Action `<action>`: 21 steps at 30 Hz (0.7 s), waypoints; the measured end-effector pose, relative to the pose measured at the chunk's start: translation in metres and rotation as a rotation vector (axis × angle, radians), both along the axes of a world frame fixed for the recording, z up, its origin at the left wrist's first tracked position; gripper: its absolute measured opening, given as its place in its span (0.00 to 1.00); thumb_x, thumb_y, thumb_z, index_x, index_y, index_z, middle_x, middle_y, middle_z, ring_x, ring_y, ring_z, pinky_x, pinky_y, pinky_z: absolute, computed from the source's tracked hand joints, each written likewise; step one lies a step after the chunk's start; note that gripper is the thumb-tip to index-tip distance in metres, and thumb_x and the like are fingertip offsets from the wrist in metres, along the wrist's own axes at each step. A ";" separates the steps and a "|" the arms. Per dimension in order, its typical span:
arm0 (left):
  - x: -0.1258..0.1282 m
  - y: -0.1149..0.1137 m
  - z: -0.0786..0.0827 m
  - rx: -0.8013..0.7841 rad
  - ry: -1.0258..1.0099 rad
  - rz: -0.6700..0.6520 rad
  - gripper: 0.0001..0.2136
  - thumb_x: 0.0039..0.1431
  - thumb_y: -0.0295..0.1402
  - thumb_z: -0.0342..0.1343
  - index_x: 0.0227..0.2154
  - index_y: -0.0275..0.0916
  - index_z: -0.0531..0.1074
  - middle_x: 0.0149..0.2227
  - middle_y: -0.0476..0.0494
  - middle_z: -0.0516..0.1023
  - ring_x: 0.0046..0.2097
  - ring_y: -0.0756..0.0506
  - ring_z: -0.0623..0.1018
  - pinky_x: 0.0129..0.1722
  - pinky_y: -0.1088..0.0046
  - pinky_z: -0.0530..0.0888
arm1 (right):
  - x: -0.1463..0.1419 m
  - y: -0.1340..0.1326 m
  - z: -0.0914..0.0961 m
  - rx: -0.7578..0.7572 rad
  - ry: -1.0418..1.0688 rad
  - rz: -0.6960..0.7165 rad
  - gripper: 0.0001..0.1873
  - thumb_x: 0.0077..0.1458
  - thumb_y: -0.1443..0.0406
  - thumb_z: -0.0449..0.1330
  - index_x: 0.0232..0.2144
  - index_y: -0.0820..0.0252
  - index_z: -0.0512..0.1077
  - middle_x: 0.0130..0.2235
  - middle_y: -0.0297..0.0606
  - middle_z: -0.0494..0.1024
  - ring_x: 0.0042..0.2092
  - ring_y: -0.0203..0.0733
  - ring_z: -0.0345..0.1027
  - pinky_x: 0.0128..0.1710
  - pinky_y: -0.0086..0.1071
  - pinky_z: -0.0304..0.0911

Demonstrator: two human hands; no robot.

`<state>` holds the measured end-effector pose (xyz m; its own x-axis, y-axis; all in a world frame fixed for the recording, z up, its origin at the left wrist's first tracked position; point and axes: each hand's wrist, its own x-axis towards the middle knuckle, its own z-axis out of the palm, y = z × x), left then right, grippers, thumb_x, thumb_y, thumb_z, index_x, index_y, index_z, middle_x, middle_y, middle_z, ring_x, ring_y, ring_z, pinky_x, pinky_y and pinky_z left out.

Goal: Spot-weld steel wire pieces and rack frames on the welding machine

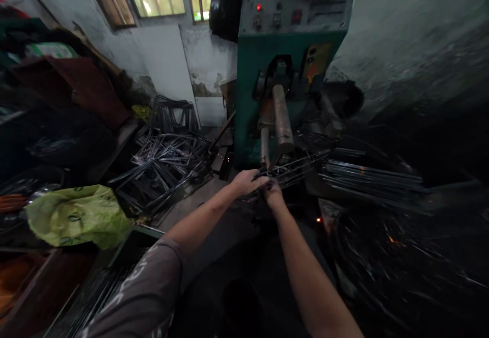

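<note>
My left hand [248,181] and my right hand [272,191] meet at the near end of a wire frame [294,170], both with fingers curled round its rods. The frame reaches away to the right, under the metal arms [281,119] of a green machine [263,63]. A red lamp [259,7] glows on the machine's panel. A few orange sparks show low near my right forearm.
A heap of finished wire frames [164,165] lies on the floor at the left. Loose metal rods [370,175] are stacked at the right. A green plastic bag [76,216] sits at the near left, with more rods below it. Windows are behind.
</note>
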<state>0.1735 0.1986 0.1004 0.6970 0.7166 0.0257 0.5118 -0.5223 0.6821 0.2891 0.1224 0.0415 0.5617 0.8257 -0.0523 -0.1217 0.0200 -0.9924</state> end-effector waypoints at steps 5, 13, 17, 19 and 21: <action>-0.009 0.002 -0.017 -0.508 -0.324 -0.035 0.20 0.64 0.45 0.40 0.30 0.34 0.67 0.24 0.48 0.72 0.23 0.53 0.69 0.25 0.78 0.68 | 0.000 -0.052 -0.014 -0.078 0.115 -0.110 0.19 0.26 0.59 0.63 0.25 0.59 0.63 0.23 0.34 0.70 0.25 0.40 0.63 0.24 0.32 0.61; -0.010 0.004 -0.015 0.012 -0.224 0.067 0.17 0.65 0.39 0.43 0.23 0.37 0.61 0.22 0.53 0.64 0.27 0.53 0.66 0.30 0.79 0.65 | 0.009 -0.078 -0.020 -0.092 0.146 -0.188 0.19 0.29 0.59 0.63 0.26 0.56 0.60 0.25 0.33 0.70 0.26 0.41 0.64 0.21 0.31 0.60; -0.023 0.015 -0.006 0.266 -0.100 -0.048 0.13 0.65 0.35 0.42 0.26 0.38 0.63 0.28 0.46 0.69 0.34 0.50 0.70 0.38 0.76 0.66 | 0.016 -0.080 -0.014 -0.101 0.097 -0.174 0.15 0.33 0.60 0.65 0.26 0.57 0.66 0.30 0.37 0.73 0.30 0.44 0.66 0.27 0.36 0.64; -0.036 0.016 -0.003 0.355 -0.014 -0.147 0.12 0.65 0.35 0.42 0.28 0.38 0.65 0.32 0.42 0.71 0.38 0.48 0.71 0.43 0.74 0.66 | 0.023 -0.088 -0.008 -0.119 0.093 -0.164 0.13 0.38 0.60 0.64 0.27 0.58 0.68 0.33 0.39 0.74 0.30 0.45 0.66 0.27 0.38 0.64; -0.059 0.013 0.002 0.384 0.080 -0.211 0.12 0.65 0.34 0.42 0.29 0.38 0.66 0.33 0.40 0.72 0.40 0.46 0.71 0.46 0.73 0.66 | 0.031 -0.099 -0.002 -0.155 0.095 -0.139 0.12 0.43 0.59 0.64 0.28 0.60 0.70 0.36 0.42 0.74 0.30 0.45 0.66 0.26 0.38 0.64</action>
